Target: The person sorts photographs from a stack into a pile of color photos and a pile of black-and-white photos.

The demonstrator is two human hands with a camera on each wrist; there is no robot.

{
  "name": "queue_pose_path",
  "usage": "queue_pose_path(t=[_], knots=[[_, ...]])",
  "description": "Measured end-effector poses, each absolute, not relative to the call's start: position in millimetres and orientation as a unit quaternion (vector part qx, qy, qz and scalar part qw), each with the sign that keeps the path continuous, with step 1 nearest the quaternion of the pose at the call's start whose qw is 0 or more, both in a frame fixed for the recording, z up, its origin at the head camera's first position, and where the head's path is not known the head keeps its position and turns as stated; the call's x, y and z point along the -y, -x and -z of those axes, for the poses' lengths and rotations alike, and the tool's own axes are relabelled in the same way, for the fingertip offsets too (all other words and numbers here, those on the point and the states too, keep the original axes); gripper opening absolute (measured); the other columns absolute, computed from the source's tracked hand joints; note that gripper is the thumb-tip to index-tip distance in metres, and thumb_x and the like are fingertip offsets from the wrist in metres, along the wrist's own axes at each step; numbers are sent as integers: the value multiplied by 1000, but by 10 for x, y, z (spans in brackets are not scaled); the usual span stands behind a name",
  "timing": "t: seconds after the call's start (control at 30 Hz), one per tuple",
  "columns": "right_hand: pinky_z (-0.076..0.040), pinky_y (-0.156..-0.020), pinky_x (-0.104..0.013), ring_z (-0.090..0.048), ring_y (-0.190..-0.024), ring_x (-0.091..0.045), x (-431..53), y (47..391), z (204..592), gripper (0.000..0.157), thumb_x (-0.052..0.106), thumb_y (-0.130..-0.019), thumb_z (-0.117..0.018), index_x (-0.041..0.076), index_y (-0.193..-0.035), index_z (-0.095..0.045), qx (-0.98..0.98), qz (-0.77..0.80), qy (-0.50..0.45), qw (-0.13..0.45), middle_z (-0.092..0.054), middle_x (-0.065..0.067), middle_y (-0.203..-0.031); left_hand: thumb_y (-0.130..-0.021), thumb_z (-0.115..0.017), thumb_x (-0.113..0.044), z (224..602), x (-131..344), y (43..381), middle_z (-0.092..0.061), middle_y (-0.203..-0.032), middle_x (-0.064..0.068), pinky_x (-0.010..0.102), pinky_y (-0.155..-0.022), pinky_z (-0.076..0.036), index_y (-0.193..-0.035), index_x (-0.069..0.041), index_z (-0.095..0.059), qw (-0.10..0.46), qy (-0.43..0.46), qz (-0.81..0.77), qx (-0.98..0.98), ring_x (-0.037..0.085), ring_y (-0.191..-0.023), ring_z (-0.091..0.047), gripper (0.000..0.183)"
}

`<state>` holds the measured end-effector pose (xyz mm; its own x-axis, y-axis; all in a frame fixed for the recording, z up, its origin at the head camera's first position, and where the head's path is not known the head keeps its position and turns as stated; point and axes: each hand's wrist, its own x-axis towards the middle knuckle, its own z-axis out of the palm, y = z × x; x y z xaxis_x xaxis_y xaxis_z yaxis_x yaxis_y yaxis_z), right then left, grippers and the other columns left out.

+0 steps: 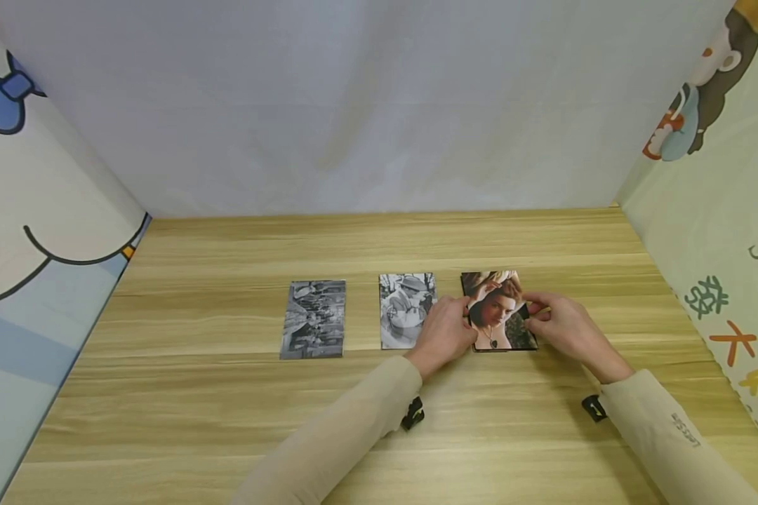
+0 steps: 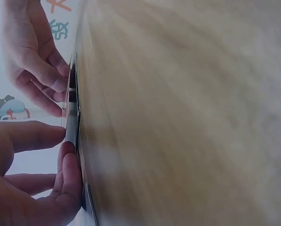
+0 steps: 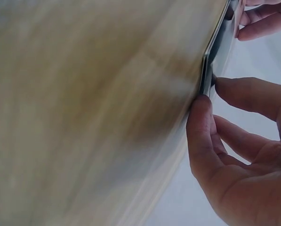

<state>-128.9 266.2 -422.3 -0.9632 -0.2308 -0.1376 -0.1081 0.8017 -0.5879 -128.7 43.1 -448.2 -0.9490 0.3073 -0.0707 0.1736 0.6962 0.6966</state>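
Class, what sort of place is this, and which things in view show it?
Probably an indoor booth for tabletop work: a wood-grain table enclosed by a plain pale backdrop and cartoon-printed side panels.

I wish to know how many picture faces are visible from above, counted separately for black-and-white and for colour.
Black-and-white: 2 (left picture, middle picture)
Colour: 1 (right picture)
Total: 3 visible faces

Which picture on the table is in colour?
The rightmost picture, between the left hand and right hand; the left picture and middle picture are grey.
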Motion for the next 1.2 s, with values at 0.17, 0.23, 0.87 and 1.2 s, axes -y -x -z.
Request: queue_pose_path(t=[0.17,0.23,0.87,1.2], knots=[[-61,-81,-48,-71,-99,-39,-2656,1298,4224,51,2,-90,-67,-14,-137,-56,-945,296,91,106,-68,-28,-115,-78,-73,0,4493,-430,1298,-64,-92,3,27,-75,-48,-126,-1,-70,85,-141,-354,-921,19,-92,-58,48],[-61,-81,-48,-71,-99,-38,-2655,1300,4225,51,3,-90,-68,-13,-138,-57,-946,293,91,107,-68,-28,-115,-78,-73,1,4496,-429,1300,-64,-89,4,28,-74,-48,-118,-2,-72,82,-144,-350,-922,20,-91,-58,40],[-59,-83,-51,-69,-99,-37,-2648,1294,4218,49,6,-92,-70,-12,-136,-59,-948,284,98,109,-68,-26,-115,-81,-78,-8,4476,-426,1299,-68,-96,10,32,-79,-54,-110,-2,-71,88,-154,-323,-930,23,-95,-61,31],[-59,-88,-55,-67,-110,-46,-2649,1217,4135,52,13,-98,-65,-14,-141,-52,-949,292,71,94,-64,-31,-125,-90,-79,-20,4354,-403,1174,-65,-119,9,30,-89,-51,-150,-3,-53,114,-113,-411,-897,16,-97,-57,67]])
